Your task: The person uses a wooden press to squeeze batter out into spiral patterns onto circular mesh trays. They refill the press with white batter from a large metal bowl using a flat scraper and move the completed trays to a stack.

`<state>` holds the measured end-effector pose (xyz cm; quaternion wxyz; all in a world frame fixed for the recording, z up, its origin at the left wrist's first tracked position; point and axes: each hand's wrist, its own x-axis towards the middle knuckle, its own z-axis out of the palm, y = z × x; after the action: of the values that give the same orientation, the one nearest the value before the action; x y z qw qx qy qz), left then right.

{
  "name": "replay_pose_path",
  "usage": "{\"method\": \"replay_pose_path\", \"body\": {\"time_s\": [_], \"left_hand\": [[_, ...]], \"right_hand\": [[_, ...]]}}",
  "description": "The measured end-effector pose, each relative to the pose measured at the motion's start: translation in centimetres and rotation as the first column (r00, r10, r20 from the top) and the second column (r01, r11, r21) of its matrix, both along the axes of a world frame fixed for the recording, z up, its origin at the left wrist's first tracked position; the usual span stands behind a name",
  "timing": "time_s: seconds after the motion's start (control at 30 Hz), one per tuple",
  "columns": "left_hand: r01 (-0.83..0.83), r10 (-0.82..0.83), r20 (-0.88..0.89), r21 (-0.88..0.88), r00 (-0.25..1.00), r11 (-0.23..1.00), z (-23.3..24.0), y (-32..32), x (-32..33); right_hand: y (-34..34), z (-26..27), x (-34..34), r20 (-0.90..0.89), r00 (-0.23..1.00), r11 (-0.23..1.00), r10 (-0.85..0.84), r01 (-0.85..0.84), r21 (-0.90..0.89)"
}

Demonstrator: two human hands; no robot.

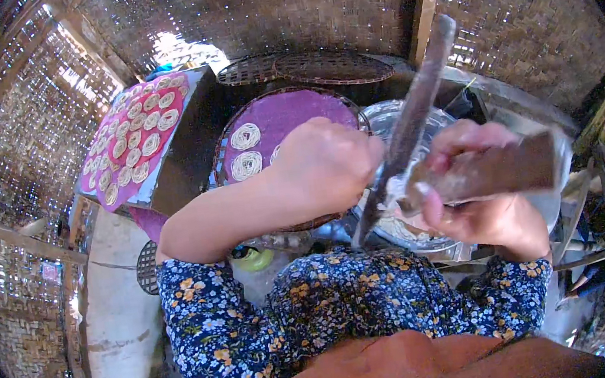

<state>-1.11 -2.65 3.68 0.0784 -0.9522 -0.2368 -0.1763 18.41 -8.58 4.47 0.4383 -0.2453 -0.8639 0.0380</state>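
Observation:
My left hand (327,161) is curled above a round woven tray with a purple cloth (293,106); its fingertips are hidden, so I cannot tell what it holds. Just right of it, a long dark wooden bar (418,100) slants from upper right down toward my chest. My right hand (466,148) grips a brown wooden block (496,169), blurred by motion. White doughy matter (394,187) shows where the block meets the bar. Pale coiled strands (245,136) lie on the purple cloth. Under my right hand is a metal basin (383,112) with pale matter in it.
At left, a box-like stand (181,158) carries pink and purple cloth with several pale coils (151,144). Flat woven trays (333,68) lean at the back, before a woven bamboo wall (282,12). A green object (254,259) sits below my left forearm. Firewood-like sticks (582,241) lie at right.

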Motion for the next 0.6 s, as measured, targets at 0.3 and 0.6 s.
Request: {"method": "replay_pose_path", "body": {"time_s": [0.3, 0.6], "left_hand": [[0.715, 0.267, 0.667, -0.678, 0.695, -0.168, -6.2, 6.0, -8.1], [0.882, -0.074, 0.997, 0.054, -0.022, 0.469, -6.2, 4.1, -5.1]], "right_hand": [[-1.6, -2.2, 7.3, -0.896, 0.428, 0.964, -0.114, 0.267, 0.005], [2.5, -10.8, -1.2, -0.903, 0.412, 0.927, -0.122, -0.277, -0.251]]}}
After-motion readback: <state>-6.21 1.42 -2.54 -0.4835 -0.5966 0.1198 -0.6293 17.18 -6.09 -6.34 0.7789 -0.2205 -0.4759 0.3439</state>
